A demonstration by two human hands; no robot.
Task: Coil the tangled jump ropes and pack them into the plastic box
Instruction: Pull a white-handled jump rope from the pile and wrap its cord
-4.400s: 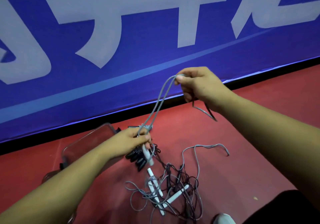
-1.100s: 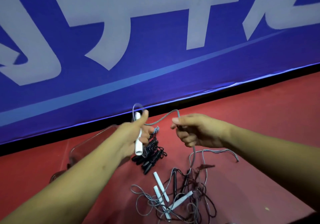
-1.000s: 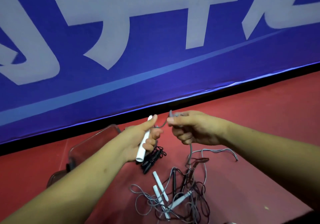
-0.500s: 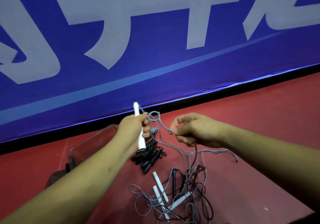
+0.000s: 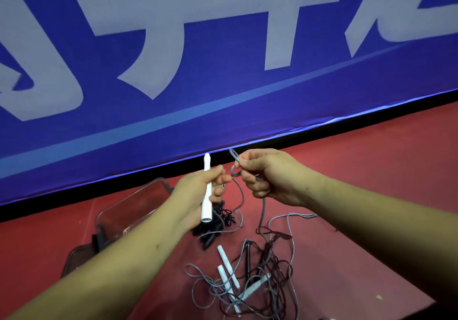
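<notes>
Red flooring [image 5: 371, 166] runs up to a blue banner [image 5: 223, 111] with large pale lettering. Above the floor, the left grip [image 5: 195, 195] is wrapped round a white handle [image 5: 206, 210], which stands nearly upright. Just beside it, the right grip [image 5: 270, 176] is closed on a grey rope [image 5: 263, 205]. It pinches a small loop at the top, while the rest hangs down to a tangle of grey and dark ropes [image 5: 262, 285] and loose white handles [image 5: 224, 255] on the floor. A clear plastic box [image 5: 128, 197] sits on the floor beneath the left forearm, near the banner. A coiled black rope [image 5: 210, 233] lies just beside the box, outside it.
</notes>
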